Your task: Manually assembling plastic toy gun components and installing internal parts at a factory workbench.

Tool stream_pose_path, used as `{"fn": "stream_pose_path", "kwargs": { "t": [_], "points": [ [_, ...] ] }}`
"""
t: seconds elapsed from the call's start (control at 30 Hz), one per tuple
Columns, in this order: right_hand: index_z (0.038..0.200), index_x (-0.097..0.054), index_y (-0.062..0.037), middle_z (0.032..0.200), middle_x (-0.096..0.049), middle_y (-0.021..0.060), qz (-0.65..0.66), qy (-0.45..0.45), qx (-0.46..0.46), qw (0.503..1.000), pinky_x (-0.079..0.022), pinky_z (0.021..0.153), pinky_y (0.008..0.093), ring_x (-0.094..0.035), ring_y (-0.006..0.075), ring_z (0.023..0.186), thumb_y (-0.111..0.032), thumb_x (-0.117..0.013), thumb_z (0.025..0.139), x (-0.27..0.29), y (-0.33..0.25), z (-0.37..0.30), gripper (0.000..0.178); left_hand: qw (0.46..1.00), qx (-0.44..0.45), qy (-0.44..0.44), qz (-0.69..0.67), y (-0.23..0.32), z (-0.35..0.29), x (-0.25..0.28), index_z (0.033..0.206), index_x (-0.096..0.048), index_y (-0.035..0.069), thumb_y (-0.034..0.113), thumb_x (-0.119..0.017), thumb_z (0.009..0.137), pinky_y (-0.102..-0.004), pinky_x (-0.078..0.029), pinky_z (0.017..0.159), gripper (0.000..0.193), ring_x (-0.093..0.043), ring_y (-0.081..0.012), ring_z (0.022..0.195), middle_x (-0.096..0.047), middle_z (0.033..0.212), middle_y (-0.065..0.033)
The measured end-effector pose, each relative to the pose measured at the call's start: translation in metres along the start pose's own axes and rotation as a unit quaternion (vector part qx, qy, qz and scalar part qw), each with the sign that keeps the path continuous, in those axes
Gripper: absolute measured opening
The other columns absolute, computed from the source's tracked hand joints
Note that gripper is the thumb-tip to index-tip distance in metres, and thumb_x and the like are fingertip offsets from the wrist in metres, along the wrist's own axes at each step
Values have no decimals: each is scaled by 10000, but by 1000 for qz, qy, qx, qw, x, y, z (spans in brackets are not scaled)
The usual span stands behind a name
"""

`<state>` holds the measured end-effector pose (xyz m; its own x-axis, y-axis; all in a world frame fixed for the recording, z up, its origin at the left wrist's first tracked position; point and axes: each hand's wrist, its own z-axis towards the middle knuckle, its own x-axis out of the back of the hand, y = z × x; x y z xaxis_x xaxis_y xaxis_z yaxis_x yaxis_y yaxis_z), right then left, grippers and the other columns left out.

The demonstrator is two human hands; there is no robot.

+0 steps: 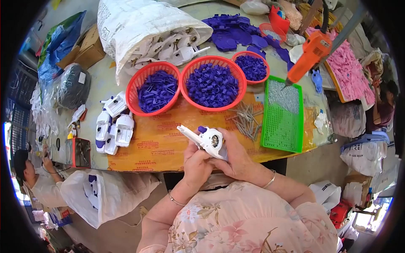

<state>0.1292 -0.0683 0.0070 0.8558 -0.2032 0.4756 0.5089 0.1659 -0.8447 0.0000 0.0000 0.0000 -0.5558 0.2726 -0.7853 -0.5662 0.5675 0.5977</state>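
Observation:
Both hands hold one white plastic housing (pixel 206 145) at the table's near edge. It has a long thin arm pointing to the upper left, a round opening with a metal part inside, and a small purple piece on top. My left hand (pixel 197 168) is wrapped round its lower left side. My right hand (pixel 237 157) grips it from the right, with the thumb near its underside. Left of my hands, several white housings with purple bits (pixel 114 126) lie in a loose group. Loose metal pins (pixel 247 120) are heaped just beyond my right hand.
Red baskets (pixel 128 93) of purple parts stand ahead. A green tray (pixel 300 122) holds small screws. An orange electric screwdriver (pixel 310 54) hangs above it. A white sack (pixel 135 25) spills white parts; purple discs (pixel 232 36) lie behind. Another person (pixel 36 181) sits at the left.

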Motion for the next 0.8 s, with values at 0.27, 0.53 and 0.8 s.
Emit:
{"fn": "stream_pose_path", "kwargs": {
  "t": [0.27,0.53,0.8],
  "points": [
    [1331,-274,37,1187,-470,235,7,43,2,999,-401,931,396,-501,361,1092,-115,-692,771,5,10,2,716,997,25,-78,12,13,-1,7,1354,-297,7,136,-541,826,-389,-362,1014,596,-437,-224,1218,-427,1307,-123],
    [1358,-242,51,1203,-489,175,26,42,-2,999,-395,945,340,-506,239,1090,-135,-617,810,9,14,1,690,862,-240,48,444,92,24,17,993,-582,-18,-4,-542,838,-267,-486,716,160,-602,-135,792,-610,894,-60],
    [1348,-257,48,1199,-488,178,9,67,-2,998,-393,948,345,-505,251,1099,-141,-626,806,8,19,-2,682,559,-307,8,770,144,135,24,838,-633,-4,23,-562,765,-413,-478,718,105,-589,-347,783,-594,868,-181]
  ]
}}
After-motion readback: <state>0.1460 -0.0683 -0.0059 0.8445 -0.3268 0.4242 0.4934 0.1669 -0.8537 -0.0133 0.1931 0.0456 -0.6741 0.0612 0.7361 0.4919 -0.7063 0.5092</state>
